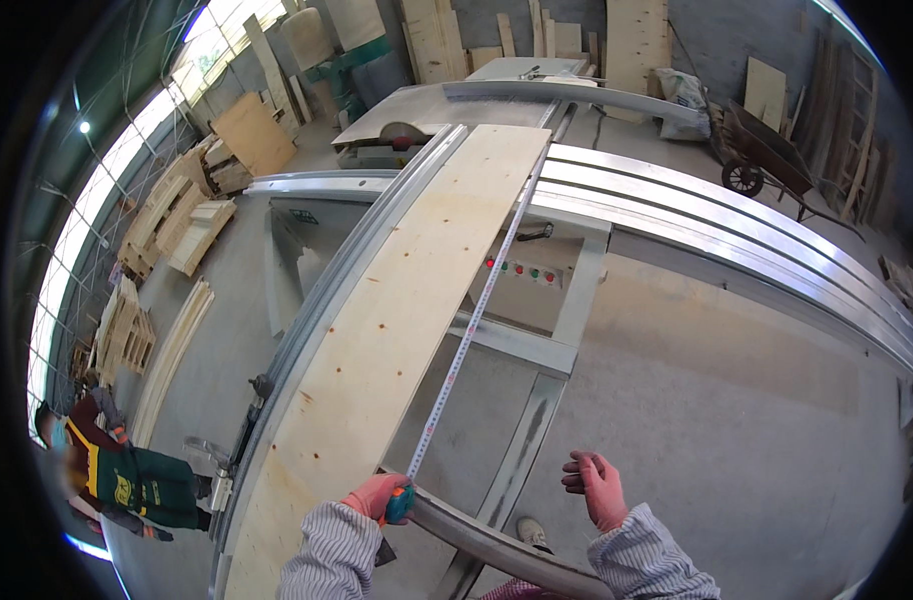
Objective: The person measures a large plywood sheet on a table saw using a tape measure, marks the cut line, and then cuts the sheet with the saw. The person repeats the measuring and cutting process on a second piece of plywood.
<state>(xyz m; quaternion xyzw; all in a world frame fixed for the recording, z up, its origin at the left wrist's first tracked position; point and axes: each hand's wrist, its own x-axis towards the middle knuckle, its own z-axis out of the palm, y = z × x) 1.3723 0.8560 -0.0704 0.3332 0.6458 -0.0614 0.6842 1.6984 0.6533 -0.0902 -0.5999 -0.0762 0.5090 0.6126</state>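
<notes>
A long pale wooden board (407, 320) lies on the metal sliding table of a panel saw (317, 290). My left hand (375, 495), in a red glove, grips a teal tape measure case (400, 504) at the board's near right edge. Its white tape (472, 320) runs along the board's right edge to the far end. My right hand (597, 485), also in a red glove, hovers to the right over the floor with loosely curled fingers, holding nothing.
Long metal rails (737, 240) run to the right. The machine frame carries a panel of coloured buttons (522, 270). Another person in a green apron (127, 480) stands at lower left. Stacks of wood (177, 215) and a wheelbarrow (762, 150) stand farther off.
</notes>
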